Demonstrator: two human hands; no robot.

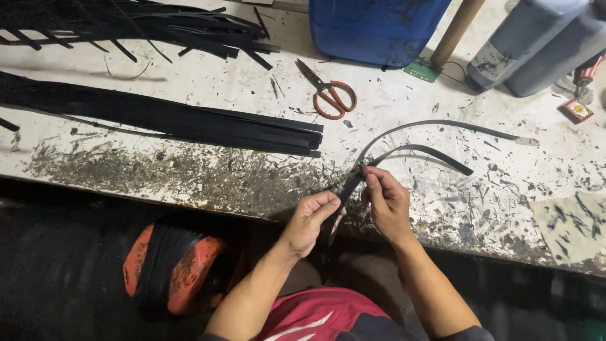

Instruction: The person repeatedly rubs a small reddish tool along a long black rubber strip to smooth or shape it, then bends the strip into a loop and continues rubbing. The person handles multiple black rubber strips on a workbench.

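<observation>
1. Your left hand (pixel 310 221): at the near edge of the table (pixel 442 113), fingers clenched around the lower end of a black strip (pixel 344 196), thumb pressed on top of it.
2. Your right hand (pixel 386 201): just beside the left, fingertips pinching the same black strip a little higher up, where it meets two more strips.
3. Black strip: runs up from your left hand, over the near edge of the table, to the pinch of your right hand.
4. Curved strips (pixel 435 124): two thin black lengths that fan out from your right fingertips and arc toward the right side of the table, one above the other, lying flat on the top.
5. Bundle of strips (pixel 189 123): long flat black lengths laid side by side across the left half of the table, well apart from your hands.
6. Loose pile of strips (pixel 139 25): tangled, at the far left corner.
7. Scissors (pixel 328 91): orange handles, blades shut, lying beyond your hands toward the far edge.
8. Blue container (pixel 372 25): at the far edge, behind the scissors.
9. Grey cylinders (pixel 536 44): two, at the far right corner.
10. Table: white top, scratched and stained dark along the near edge.
</observation>
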